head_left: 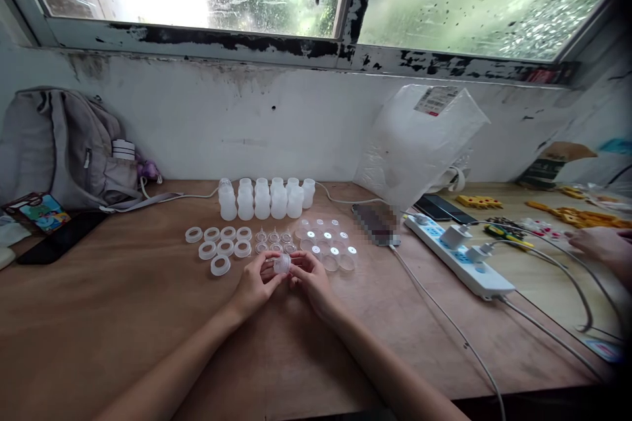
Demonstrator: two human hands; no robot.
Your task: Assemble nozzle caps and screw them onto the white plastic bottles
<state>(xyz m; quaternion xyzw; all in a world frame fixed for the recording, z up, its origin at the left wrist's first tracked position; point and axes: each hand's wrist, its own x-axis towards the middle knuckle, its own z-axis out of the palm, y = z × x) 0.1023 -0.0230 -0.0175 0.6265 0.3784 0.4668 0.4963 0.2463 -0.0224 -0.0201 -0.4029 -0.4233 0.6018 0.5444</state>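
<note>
Both hands meet over the wooden table (148, 322), holding a small translucent screw ring (282, 265) between their fingertips. My left hand (257, 281) grips its left side, and my right hand (312, 278) has the right side; whether a nipple sits inside cannot be made out. Just beyond the fingers lie several clear bottle nipples (274, 237). White screw rings (220, 266) are laid out to the left. Round clear caps (347, 259) spread to the right, partly behind my right hand. Small frosted bottles (262, 202) stand upright in rows at the back.
A white power strip (461, 260) with plugs and cables lies right of a phone (376, 223). Behind them leans a plastic bag (419, 145). Another person's hand (600, 243) is at far right near yellow parts (587, 216). A grey backpack (64, 145) and black phone (59, 237) occupy the left.
</note>
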